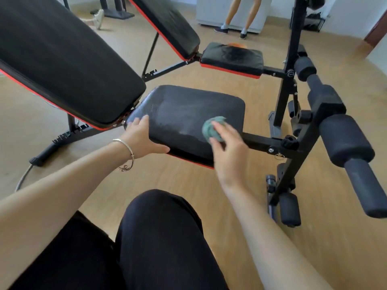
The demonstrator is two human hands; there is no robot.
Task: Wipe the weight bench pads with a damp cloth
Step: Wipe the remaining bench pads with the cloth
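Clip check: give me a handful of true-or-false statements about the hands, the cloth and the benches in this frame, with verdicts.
1. The right hand holds a bunched green cloth on the seat pad. True.
2. The left hand grips the backrest. False: it rests on the seat pad's near left corner, fingers laid on top.
3. The bracelet is on the right wrist. False: it is on the left wrist.
4. A second bench stands behind the near one. True.
5. The cloth lies on the floor. False: it is on the seat pad, under the right hand's fingers.
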